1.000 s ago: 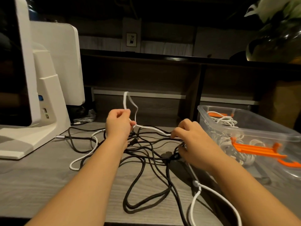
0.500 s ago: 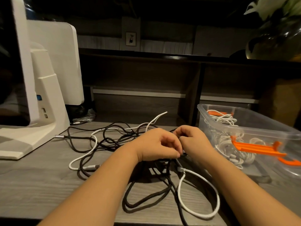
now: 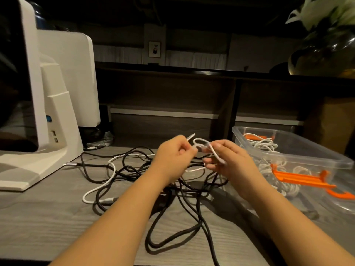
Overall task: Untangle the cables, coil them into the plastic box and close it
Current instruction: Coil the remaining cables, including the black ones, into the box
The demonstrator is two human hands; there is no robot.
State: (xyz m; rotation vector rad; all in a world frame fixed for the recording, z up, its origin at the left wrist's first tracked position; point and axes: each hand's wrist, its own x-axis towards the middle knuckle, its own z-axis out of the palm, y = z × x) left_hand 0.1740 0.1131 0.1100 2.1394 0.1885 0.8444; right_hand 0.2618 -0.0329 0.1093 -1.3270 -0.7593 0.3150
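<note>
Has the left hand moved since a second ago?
Yes. The left hand went right, toward the plastic box, and now pinches the white cable close beside the right hand.

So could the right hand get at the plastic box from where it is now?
Probably yes: the plastic box stands open just beside the right hand, nothing between them. That hand holds a loop of the white cable, though.

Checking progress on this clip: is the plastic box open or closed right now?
Open. The plastic box has no lid on top; white cables already lie inside, seen over its bare rim.
</note>
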